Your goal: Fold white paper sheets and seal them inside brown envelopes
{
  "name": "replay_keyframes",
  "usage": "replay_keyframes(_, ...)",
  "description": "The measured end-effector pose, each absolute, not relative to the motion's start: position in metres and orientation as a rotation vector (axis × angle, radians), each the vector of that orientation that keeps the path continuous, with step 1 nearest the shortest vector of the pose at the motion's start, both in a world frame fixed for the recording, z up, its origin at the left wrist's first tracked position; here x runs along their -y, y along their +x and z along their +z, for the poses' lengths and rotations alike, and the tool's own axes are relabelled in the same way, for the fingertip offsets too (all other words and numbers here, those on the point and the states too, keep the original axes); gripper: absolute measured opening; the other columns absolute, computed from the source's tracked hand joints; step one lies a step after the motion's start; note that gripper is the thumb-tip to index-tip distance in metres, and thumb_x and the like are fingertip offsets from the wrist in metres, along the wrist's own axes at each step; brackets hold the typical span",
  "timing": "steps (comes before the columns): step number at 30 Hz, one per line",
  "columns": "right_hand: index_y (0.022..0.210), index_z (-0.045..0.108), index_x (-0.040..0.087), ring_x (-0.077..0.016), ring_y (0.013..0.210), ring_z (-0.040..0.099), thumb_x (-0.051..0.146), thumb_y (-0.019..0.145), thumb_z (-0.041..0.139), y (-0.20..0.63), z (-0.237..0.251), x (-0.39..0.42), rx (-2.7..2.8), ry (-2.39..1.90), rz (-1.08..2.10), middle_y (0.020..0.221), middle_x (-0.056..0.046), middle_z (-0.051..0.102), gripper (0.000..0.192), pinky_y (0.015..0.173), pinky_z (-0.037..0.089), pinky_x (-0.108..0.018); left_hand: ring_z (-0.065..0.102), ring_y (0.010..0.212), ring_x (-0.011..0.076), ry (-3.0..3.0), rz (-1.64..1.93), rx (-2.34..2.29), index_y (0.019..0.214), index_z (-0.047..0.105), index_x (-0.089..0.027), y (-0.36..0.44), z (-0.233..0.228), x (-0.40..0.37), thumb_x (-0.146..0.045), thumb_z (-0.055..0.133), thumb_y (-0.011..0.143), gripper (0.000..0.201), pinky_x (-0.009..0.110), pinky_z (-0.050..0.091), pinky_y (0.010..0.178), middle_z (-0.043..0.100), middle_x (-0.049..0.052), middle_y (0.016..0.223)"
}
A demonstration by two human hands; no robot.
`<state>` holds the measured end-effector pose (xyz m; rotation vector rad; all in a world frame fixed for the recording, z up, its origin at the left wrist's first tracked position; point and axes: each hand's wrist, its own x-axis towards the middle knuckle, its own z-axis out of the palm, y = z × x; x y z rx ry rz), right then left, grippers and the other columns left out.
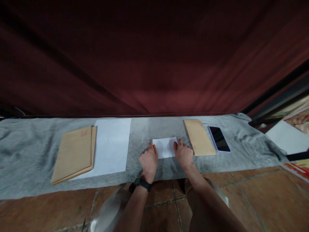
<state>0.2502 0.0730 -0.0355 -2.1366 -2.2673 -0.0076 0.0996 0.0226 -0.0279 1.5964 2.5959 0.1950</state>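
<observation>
Pressing down at both lower corners, left hand (149,161) and right hand (183,155) hide near edge of small folded white paper rectangle (165,146); fingers flat, close together, thumbs on sheet. Fold lines hard to make out. Paper plain, unmarked, lying on grey felt cloth (145,129) over tiled floor, between large white paper sheet (112,145) and slim tan envelope (199,137). Black smartphone (219,139) beside envelope. Tan envelope stack (73,153) overlaps sheet's left edge. Black wristband (143,183) on left wrist.
</observation>
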Motion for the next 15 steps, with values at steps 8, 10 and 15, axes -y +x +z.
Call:
replay_keyframes(8, 0.121, 0.058, 0.012, -0.0275, 0.085, 0.070, 0.035, 0.105, 0.031, 0.250, -0.034, -0.072, 2.214, -2.084, -0.003, 0.102, -0.019, 0.072, 0.039, 0.075, 0.048, -0.036, 0.074, 0.079, 0.0281, 1.615, 0.223, -2.553, 0.122, 0.063, -0.016, 0.099, -0.025, -0.021, -0.033, 0.024, 0.105, 0.046, 0.032, 0.047, 0.064, 0.076, 0.017, 0.083)
replay_keyframes(10, 0.122, 0.058, 0.012, -0.0289, 0.096, 0.067, 0.031, 0.105, 0.034, 0.247, -0.032, -0.070, 2.236, -1.945, -0.018, 0.108, -0.019, 0.070, 0.035, 0.083, 0.047, -0.039, 0.074, 0.079, 0.0286, 1.605, 0.232, -2.538, 0.123, 0.063, -0.017, 0.099, -0.024, -0.021, -0.034, 0.025, 0.104, 0.046, 0.033, 0.046, 0.063, 0.076, 0.017, 0.085)
replay_keyframes(15, 0.138, 0.052, 0.016, -0.0274, 0.127, 0.052, 0.027, 0.104, 0.038, 0.227, -0.043, -0.054, 2.394, -1.353, 0.136, 0.140, -0.015, 0.057, 0.038, 0.105, 0.040, -0.044, 0.075, 0.078, 0.0304, 1.643, 0.254, -2.547, 0.118, 0.062, -0.016, 0.099, -0.028, -0.021, -0.032, 0.020, 0.105, 0.047, 0.033, 0.045, 0.060, 0.076, 0.017, 0.084)
